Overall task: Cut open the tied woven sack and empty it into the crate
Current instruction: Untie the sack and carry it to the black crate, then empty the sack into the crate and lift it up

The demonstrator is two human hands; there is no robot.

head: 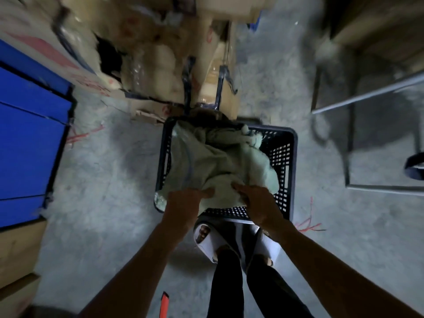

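A pale green woven sack [213,161] lies crumpled inside a dark perforated plastic crate [284,157] on the concrete floor, its far end bunched near the crate's back rim. My left hand [185,203] grips the sack's near edge on the left. My right hand [257,198] grips the same edge on the right, over the crate's front wall. What is inside the sack is hidden by the cloth. A red-handled object [164,305], perhaps a cutter, lies on the floor by my left forearm.
Cardboard boxes and wrapped bundles [160,60] are stacked just behind the crate. Blue panels [29,125] stand at the left. A metal frame [367,99] stands at the right. My sandalled feet [206,239] are right at the crate's front. Red string scraps [307,223] lie on the floor.
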